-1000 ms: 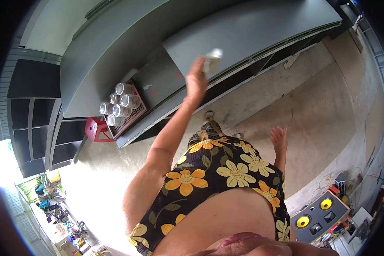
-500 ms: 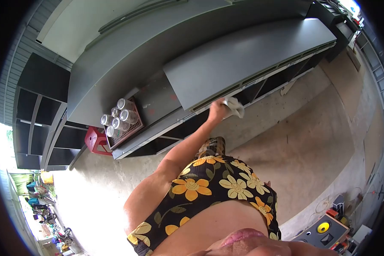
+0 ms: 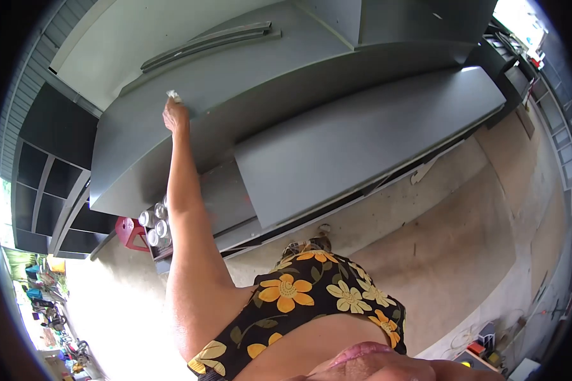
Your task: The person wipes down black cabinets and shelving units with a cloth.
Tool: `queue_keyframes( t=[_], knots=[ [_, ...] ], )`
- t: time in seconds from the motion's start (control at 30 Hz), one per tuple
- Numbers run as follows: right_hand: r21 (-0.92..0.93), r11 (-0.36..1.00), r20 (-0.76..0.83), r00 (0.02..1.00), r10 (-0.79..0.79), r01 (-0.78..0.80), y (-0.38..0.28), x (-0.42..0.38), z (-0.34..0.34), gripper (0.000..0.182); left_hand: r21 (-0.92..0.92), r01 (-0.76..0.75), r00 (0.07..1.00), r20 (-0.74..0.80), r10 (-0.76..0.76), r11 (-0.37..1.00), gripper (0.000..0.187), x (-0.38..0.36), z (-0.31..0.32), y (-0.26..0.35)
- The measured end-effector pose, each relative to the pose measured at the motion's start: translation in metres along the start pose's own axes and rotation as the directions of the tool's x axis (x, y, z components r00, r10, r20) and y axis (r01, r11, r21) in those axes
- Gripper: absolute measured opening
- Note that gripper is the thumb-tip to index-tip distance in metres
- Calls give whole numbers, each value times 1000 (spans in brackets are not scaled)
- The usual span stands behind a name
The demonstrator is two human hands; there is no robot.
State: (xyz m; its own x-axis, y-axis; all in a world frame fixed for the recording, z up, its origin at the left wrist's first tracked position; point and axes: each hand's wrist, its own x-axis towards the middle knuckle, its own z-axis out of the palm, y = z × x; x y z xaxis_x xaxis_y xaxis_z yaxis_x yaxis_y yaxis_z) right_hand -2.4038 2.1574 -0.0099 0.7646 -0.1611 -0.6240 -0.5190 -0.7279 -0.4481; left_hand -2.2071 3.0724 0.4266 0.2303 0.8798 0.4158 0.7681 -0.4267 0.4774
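Note:
My left hand is stretched far forward, its fingers closed on a crumpled white cloth. The cloth rests against the broad upper surface of a large grey cabinet. Beneath my forearm are several clear glass jars, standing in a crate on a lower ledge; my arm hides part of them. My right hand is out of view.
A lower grey counter runs to the right. Long dark strips lie at the back. A red plastic stool stands left of the crate, near dark shelving. Brown sheeting covers floor on the right.
My left hand has moved with the cloth from the lower counter's front edge, up and left onto the upper surface. The view has shifted, and my arm now covers some jars.

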Motion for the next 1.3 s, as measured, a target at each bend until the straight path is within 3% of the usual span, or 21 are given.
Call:
queue_keyframes(
  t=[0.03, 0.1, 0.13, 0.17, 0.2, 0.27, 0.3, 0.4, 0.47, 0.53, 0.67, 0.73, 0.87, 0.97, 1.03, 1.1, 1.13, 1.2, 1.27, 1.3],
  knots=[
    [-198, 975, 22, 995, -99, 101, 2, 8, 0, 37, 72, -35, 998, 63, 30, 997, 28, 21, 28, -7],
    [-550, 786, 121, 958, -259, 282, -5, 22, -3, 36, 206, -124, 976, 202, 82, 971, 29, 51, 97, -16],
    [-159, 986, 32, 998, -53, 58, -19, 26, -7, 37, 205, -142, 970, 222, 95, 968, 28, 57, 111, -1],
    [275, 945, 37, 984, 173, -177, -39, 24, -10, 37, 203, -161, 964, 241, 109, 966, 28, 57, 122, 23],
    [646, 673, 134, 921, 365, -361, -61, 21, -15, 39, 200, -179, 957, 261, 124, 963, 28, 60, 137, 42],
    [577, 731, 124, 924, 363, -364, -133, -3, -48, 42, 210, -376, 913, 251, 322, 902, 27, 79, 182, 66],
    [541, 757, 120, 924, 362, -367, -168, -14, -60, 45, 182, -353, 914, 276, 297, 918, 26, 78, 189, 85],
    [560, 741, 131, 923, 363, -371, -196, -15, -63, 45, 123, -415, 842, 427, 330, 901, 25, 61, 203, 158],
    [533, 745, 140, 910, 391, -402, -208, -16, -62, 44, 15, -577, 771, 341, 538, 817, 25, 30, 203, 211],
    [503, 744, 155, 893, 422, -439, -215, -22, -57, 43, -9, -564, 700, 526, 483, 826, 26, 5, 209, 256],
    [418, 771, 160, 874, 458, -480, -223, -31, -54, 42, -116, -714, 617, 364, 698, 691, 28, -5, 259, 299],
    [467, 750, 150, 878, 455, -469, -223, -33, -54, 41, -173, -751, 568, 323, 757, 637, 29, 3, 279, 319],
    [504, 726, 148, 875, 461, -468, -222, -36, -55, 40, -409, -714, 525, 223, 821, 568, 30, 4, 302, 347],
    [507, 724, 140, 874, 465, -467, -226, -43, -54, 41, -449, -697, 428, 365, 826, 559, 33, -37, 258, 371],
    [524, 711, 145, 872, 467, -468, -222, -41, -47, 41, -529, -714, 373, 266, 889, 458, 33, -73, 242, 366],
    [510, 710, 165, 865, 473, -486, -217, -42, -39, 42, -501, -751, 321, 291, 901, 430, 34, -112, 241, 353],
    [504, 711, 172, 863, 474, -491, -214, -42, -35, 42, -623, -722, 234, 192, 953, 302, 31, -124, 206, 345],
    [479, 744, 179, 882, 437, -466, -216, -42, -34, 41, -655, -697, 176, 236, 956, 290, 28, -134, 165, 337],
    [478, 746, 196, 884, 424, -463, -215, -42, -35, 41, -691, -707, 333, -137, 933, 151, 21, -108, 165, 328],
    [504, 748, 162, 898, 410, -432, -208, -40, -34, 40, -660, -709, 440, -139, 887, 248, 21, -85, 169, 325]
  ],
)
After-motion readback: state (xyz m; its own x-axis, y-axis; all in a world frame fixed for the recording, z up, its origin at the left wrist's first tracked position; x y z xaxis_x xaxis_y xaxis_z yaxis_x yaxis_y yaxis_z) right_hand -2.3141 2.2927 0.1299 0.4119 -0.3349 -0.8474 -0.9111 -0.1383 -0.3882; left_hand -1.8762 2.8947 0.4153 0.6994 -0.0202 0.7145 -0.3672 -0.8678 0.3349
